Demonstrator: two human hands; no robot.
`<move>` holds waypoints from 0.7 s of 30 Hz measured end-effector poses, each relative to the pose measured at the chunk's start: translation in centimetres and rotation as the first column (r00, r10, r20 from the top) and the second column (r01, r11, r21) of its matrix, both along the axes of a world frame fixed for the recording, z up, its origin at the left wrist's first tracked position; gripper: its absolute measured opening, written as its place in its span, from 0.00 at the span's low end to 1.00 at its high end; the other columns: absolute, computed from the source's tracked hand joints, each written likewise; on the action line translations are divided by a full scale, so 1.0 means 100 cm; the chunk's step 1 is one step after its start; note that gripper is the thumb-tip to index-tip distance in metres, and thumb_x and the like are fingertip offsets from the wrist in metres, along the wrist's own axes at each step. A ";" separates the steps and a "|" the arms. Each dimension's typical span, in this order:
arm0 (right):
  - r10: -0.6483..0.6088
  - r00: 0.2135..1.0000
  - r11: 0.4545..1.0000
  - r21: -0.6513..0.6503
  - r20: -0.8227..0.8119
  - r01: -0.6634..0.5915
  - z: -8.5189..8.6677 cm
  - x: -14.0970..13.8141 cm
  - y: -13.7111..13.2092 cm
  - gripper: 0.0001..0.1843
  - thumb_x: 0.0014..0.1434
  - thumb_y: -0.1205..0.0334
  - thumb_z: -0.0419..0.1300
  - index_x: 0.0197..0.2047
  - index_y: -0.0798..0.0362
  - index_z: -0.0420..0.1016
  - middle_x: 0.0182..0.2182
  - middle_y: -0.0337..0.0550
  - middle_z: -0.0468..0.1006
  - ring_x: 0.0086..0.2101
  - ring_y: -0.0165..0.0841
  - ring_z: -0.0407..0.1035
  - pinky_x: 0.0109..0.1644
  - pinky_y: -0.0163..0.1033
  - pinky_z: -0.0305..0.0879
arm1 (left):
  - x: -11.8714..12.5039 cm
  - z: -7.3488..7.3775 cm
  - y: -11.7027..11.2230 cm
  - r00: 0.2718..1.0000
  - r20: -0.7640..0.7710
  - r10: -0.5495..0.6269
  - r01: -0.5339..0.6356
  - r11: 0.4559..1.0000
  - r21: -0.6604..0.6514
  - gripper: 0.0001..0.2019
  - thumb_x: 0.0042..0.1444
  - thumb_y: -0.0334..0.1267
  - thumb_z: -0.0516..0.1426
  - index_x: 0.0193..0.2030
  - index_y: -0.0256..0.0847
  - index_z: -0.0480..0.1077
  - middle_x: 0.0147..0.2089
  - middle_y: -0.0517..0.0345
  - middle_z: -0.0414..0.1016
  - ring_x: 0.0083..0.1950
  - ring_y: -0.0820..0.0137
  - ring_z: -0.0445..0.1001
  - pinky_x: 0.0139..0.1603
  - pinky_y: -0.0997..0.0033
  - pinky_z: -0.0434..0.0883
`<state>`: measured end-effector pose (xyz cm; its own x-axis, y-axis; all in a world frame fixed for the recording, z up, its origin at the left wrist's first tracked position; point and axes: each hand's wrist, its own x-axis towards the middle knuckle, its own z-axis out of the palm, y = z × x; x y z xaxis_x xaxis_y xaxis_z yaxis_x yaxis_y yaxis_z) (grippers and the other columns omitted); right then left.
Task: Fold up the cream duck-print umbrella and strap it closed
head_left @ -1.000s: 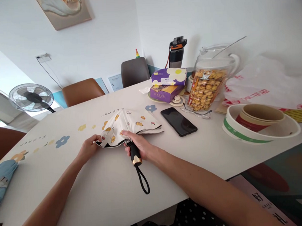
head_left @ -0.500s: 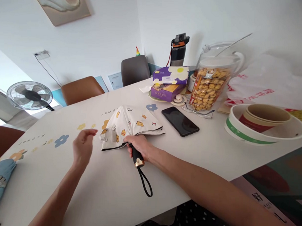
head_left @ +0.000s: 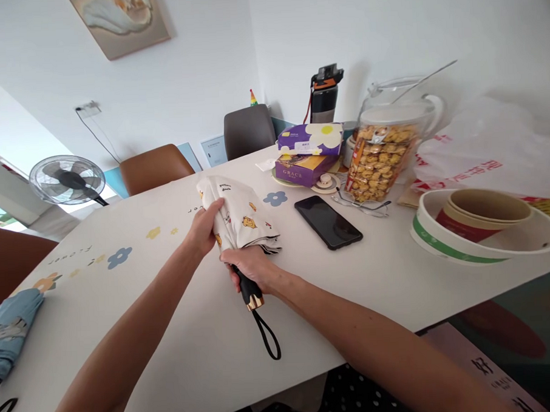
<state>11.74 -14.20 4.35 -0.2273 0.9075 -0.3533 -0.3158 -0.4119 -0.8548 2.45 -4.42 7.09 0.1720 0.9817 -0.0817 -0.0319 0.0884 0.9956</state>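
A: In the head view, where is the umbrella (head_left: 234, 223) held?
B: Left of the phone (head_left: 329, 220): its handle (head_left: 250, 288) is wrapped by the right hand (head_left: 250, 265), its canopy (head_left: 241, 204) clasped, apparently, by the left hand (head_left: 203, 228).
A: How far folded?
B: Collapsed and partly gathered; the hem (head_left: 271, 246) is left loose, not yet strapped.

Upper part of handle (head_left: 247, 285) hidden by right hand (head_left: 251, 265). Left hand (head_left: 202, 231): fingers hidden at white umbrella (head_left: 237, 210) (only thumb shows). Blue umbrella (head_left: 16, 329) cut by left edge.
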 end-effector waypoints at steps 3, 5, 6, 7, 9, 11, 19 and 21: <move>0.092 0.995 0.994 0.070 -0.040 -0.089 0.002 0.001 -0.003 0.09 0.47 0.68 0.56 0.20 0.53 0.58 0.10 0.33 0.60 0.11 0.25 0.56 0.13 0.31 0.59 | -0.006 0.009 0.010 0.993 0.106 -0.043 0.053 0.994 -0.094 0.24 0.47 0.48 0.59 0.47 0.35 0.68 0.40 0.46 0.76 0.40 0.58 0.75 0.42 0.60 0.73; 0.159 0.986 0.982 0.108 -0.046 -0.153 0.000 0.001 -0.004 0.09 0.48 0.67 0.56 0.21 0.54 0.59 0.11 0.33 0.61 0.11 0.25 0.56 0.13 0.32 0.59 | -0.012 0.011 0.012 0.989 0.134 -0.067 0.078 0.994 -0.080 0.24 0.48 0.48 0.56 0.49 0.36 0.67 0.41 0.48 0.76 0.40 0.57 0.75 0.42 0.58 0.73; 0.180 0.983 0.978 0.117 -0.047 -0.173 -0.002 0.001 -0.004 0.09 0.48 0.65 0.57 0.21 0.54 0.60 0.11 0.33 0.62 0.11 0.25 0.57 0.13 0.32 0.60 | -0.015 0.010 0.013 0.988 0.138 -0.066 0.076 0.995 -0.068 0.24 0.49 0.48 0.55 0.50 0.36 0.66 0.41 0.48 0.76 0.40 0.57 0.75 0.42 0.57 0.74; 0.190 0.980 0.976 0.121 -0.050 -0.183 -0.004 0.000 -0.004 0.09 0.48 0.64 0.59 0.23 0.55 0.61 0.12 0.34 0.63 0.11 0.25 0.58 0.13 0.32 0.60 | -0.019 0.009 0.013 0.989 0.136 -0.059 0.067 0.996 -0.053 0.24 0.49 0.48 0.54 0.51 0.37 0.66 0.41 0.48 0.76 0.40 0.57 0.75 0.42 0.57 0.74; 0.175 0.982 0.979 0.113 -0.068 -0.167 -0.007 -0.002 -0.003 0.10 0.47 0.61 0.62 0.27 0.56 0.64 0.16 0.34 0.65 0.12 0.26 0.61 0.13 0.33 0.62 | -0.024 0.007 0.012 0.992 0.119 -0.038 0.041 0.999 -0.023 0.25 0.49 0.48 0.53 0.52 0.37 0.65 0.42 0.49 0.76 0.40 0.57 0.75 0.42 0.56 0.74; 0.154 0.979 0.984 0.113 -0.131 -0.140 -0.009 -0.003 -0.004 0.15 0.45 0.59 0.64 0.34 0.56 0.66 0.20 0.35 0.67 0.16 0.30 0.67 0.14 0.34 0.65 | -0.027 0.005 0.009 0.994 0.103 -0.021 0.020 1.000 0.010 0.25 0.50 0.48 0.52 0.53 0.38 0.64 0.43 0.50 0.76 0.40 0.57 0.75 0.41 0.56 0.74; 0.138 0.966 0.990 0.051 -0.220 -0.130 -0.009 -0.011 -0.007 0.11 0.44 0.64 0.64 0.28 0.56 0.64 0.21 0.33 0.67 0.13 0.22 0.58 0.12 0.30 0.59 | -0.033 0.000 0.031 0.998 0.061 -0.014 0.017 0.999 -0.034 0.22 0.49 0.51 0.52 0.45 0.37 0.68 0.38 0.48 0.76 0.40 0.56 0.75 0.39 0.57 0.74; 0.085 0.978 0.996 -0.019 -0.189 -0.090 -0.011 -0.015 -0.008 0.10 0.45 0.66 0.63 0.27 0.55 0.63 0.17 0.31 0.64 0.12 0.24 0.58 0.11 0.31 0.59 | -0.038 0.001 0.052 0.995 0.013 0.098 -0.098 0.995 0.007 0.18 0.48 0.48 0.53 0.41 0.37 0.68 0.39 0.47 0.76 0.42 0.58 0.74 0.40 0.60 0.73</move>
<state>10.29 -14.97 3.22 -0.3698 0.8716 -0.3217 -0.4310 -0.4677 -0.7717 -1.34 0.76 7.15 0.0756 0.9945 -0.0725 -0.0528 0.0766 0.9957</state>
